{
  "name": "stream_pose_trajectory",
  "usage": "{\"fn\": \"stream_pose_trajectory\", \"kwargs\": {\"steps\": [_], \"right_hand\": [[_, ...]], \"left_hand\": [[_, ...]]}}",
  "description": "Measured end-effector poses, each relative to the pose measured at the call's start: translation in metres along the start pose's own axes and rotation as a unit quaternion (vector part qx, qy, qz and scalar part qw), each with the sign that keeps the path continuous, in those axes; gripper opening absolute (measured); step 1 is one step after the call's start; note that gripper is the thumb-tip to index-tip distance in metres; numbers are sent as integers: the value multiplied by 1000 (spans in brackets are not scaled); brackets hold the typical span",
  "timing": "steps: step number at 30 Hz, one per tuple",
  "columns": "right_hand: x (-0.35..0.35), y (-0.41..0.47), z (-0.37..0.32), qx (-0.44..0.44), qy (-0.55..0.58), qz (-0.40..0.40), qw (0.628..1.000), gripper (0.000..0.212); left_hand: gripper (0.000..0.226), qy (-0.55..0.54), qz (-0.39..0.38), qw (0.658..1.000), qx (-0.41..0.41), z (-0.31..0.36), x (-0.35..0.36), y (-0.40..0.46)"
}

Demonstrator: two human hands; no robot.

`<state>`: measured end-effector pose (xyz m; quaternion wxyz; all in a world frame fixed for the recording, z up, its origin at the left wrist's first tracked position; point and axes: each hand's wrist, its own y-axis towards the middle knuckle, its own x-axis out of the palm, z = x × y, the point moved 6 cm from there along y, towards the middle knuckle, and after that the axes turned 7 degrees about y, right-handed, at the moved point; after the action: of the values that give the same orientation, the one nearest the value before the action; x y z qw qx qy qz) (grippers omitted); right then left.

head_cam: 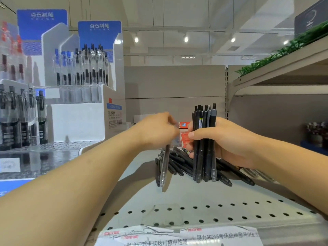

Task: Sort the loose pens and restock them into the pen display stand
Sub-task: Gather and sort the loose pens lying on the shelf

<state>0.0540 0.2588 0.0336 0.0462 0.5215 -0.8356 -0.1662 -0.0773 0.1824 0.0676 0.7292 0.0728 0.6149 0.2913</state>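
Note:
My right hand [229, 139] grips an upright bundle of several black pens [205, 144], their tips standing on the shelf. Just left of it, my left hand [156, 129] pinches one translucent grey pen [164, 167] that hangs nearly vertical, its lower end close to the shelf. Behind and between the two hands lies a loose pile of black pens [179, 166], spreading right under my right forearm. The white tiered pen display stand [79, 119] stands at the left, its upper tier holding clear pens with black and blue parts, its lower clear tray holding black pens.
The perforated grey shelf [204, 197] carries everything; paper labels with printed text lie at its front edge. A small red and white box [183, 129] sits behind the hands. An upper shelf with green artificial grass [276, 55] juts out at the right.

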Motion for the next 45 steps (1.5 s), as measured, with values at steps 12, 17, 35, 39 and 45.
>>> {"fn": "stream_pose_trajectory", "kwargs": {"steps": [12, 17, 35, 39, 45], "right_hand": [[8, 3, -3, -35, -78, -4, 996, 21], [3, 3, 1, -30, -99, 19, 994, 18], [-9, 0, 0, -3, 38, 59, 998, 26], [-17, 0, 1, -12, 33, 65, 997, 22], [-19, 4, 1, -23, 7, 69, 997, 20]], "left_hand": [[32, -286, 56, 952, 93, 19, -19, -19], [50, -75, 6, 997, -26, -8, -7, -7], [48, 75, -15, 995, -69, -20, -4, -12], [32, -214, -60, 974, -45, 3, 2, -16], [12, -233, -67, 970, 13, 17, 8, -24]]}}
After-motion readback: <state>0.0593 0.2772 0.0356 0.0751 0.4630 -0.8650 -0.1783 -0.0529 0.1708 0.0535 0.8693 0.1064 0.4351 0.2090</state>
